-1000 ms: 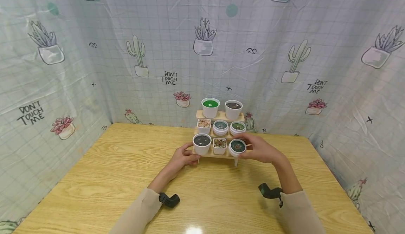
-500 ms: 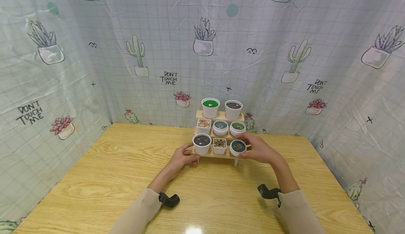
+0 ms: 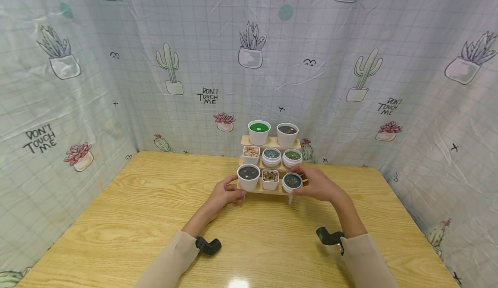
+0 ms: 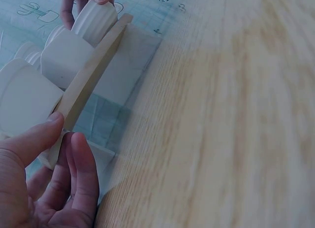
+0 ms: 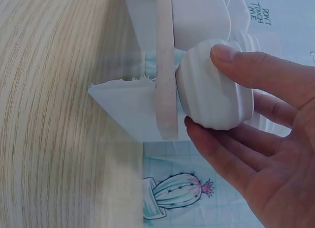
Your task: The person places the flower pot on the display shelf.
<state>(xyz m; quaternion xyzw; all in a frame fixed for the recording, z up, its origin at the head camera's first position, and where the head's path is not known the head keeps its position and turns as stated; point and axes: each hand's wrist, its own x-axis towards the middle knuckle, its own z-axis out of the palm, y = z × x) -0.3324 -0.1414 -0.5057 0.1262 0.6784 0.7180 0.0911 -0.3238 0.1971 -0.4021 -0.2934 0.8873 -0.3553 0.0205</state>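
Note:
A three-tier wooden plant stand (image 3: 256, 190) carries small white pots. My left hand (image 3: 221, 197) pinches the left end of its bottom board (image 4: 91, 75), thumb on top and fingers beneath. On the bottom tier's right end, my right hand (image 3: 319, 184) grips a ribbed round white pot (image 5: 211, 90) with a dark green top, thumb on one side and fingers on the other. The pot's base is right at the board. Beside it on that tier are a square pot of pebbles (image 3: 270, 180) and a larger round pot (image 3: 248, 177) with a dark grey top.
The middle tier bears a square pot (image 3: 250, 155) of pale pebbles and two ribbed round pots, one of them green-topped (image 3: 292, 158). Above are a bright green-topped pot (image 3: 259, 133) and a dark-topped pot (image 3: 287, 135). A cactus-print curtain (image 3: 249, 84) hangs behind the wooden table (image 3: 163, 219).
My right hand and wrist have shifted slightly left, and the ribbed pot in it has moved slightly on the bottom tier. My left hand keeps its place on the stand.

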